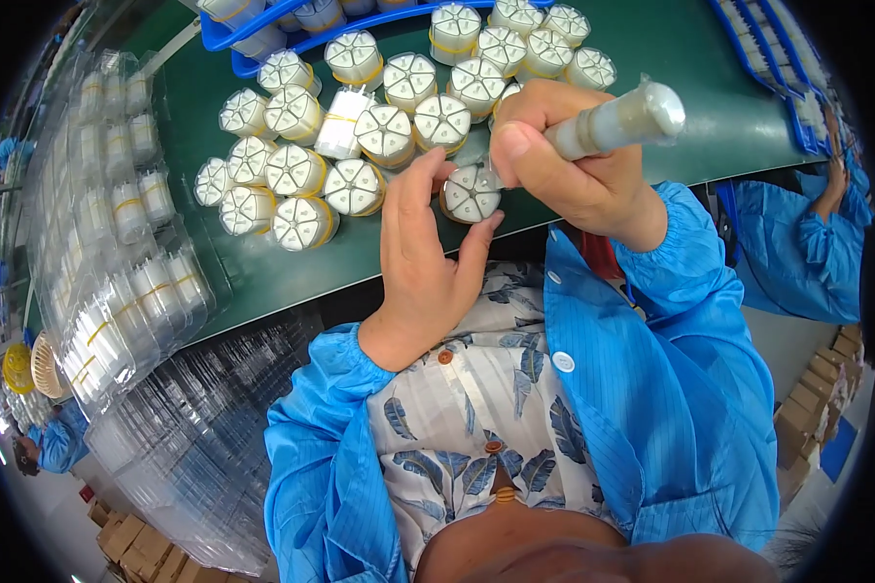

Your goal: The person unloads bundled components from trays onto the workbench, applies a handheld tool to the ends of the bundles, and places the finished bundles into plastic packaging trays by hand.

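Head view looks down on a green table point(262, 282) where many round white bundles point(301, 170) lie together, each one bound with a yellow band and divided on top like a wheel. The left hand point(423, 262) holds one such round bundle point(471, 193) just over the near edge of the table, with the fingers curled around its side and the thumb pressing from below. The right hand point(564, 170) pinches a translucent tube point(617, 121) between the thumb and the bent fingers, and the tube's tip touches the top of the held bundle.

I judge the bundle to be light and fairly stiff, but the band may let the parts slip, so it is better gripped around the banded side, not on the top face. The tube looks smooth and a little soft, so a firm pinch near the tip gives control.

The tip itself is hidden behind the right thumb. Clear plastic trays point(126, 272) along the left edge reflect light, and their contents are hard to make out.
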Demonstrator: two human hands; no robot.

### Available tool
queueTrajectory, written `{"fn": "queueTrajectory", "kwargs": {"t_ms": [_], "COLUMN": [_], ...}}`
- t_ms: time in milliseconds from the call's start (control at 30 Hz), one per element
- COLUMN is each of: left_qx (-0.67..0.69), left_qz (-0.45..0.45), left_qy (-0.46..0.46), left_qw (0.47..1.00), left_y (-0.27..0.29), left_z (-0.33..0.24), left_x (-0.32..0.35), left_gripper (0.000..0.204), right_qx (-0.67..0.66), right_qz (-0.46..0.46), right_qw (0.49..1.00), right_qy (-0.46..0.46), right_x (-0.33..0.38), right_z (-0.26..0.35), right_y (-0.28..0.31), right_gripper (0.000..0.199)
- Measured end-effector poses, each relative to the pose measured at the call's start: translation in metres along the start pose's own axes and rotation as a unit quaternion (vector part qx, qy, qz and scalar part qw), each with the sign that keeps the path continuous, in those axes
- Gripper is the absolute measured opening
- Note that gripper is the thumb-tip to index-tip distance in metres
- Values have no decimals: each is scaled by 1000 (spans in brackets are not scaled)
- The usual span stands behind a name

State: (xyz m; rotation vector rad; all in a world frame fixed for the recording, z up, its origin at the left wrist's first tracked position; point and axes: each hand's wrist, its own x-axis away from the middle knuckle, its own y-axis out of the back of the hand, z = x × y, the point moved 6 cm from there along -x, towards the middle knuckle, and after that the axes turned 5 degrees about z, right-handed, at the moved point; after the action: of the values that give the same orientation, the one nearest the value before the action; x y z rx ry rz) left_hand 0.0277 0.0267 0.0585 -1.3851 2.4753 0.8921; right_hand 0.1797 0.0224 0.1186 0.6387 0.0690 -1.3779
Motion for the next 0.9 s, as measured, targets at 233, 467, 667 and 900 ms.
{"fn": "queueTrajectory", "kwargs": {"t_ms": [233, 467, 667, 900], "left_qx": [55, 52, 73, 428], "left_qz": [12, 58, 18, 10], "left_qy": [-47, -32, 18, 85], "left_qw": [997, 996, 997, 899], "left_y": [0, 3, 0, 2], "left_z": [5, 5, 8, 9], "left_x": [3, 0, 0, 5], "left_gripper": [66, 65, 67, 59], "right_qx": [-17, -1, 10, -146], "right_qz": [-19, 14, 16, -154], "right_qw": [999, 1000, 999, 977], "right_qy": [41, 22, 29, 24], "right_x": [-7, -12, -12, 19], "right_z": [1, -2, 1, 13], "right_y": [6, 2, -2, 31], "right_gripper": [19, 17, 17, 18]}}
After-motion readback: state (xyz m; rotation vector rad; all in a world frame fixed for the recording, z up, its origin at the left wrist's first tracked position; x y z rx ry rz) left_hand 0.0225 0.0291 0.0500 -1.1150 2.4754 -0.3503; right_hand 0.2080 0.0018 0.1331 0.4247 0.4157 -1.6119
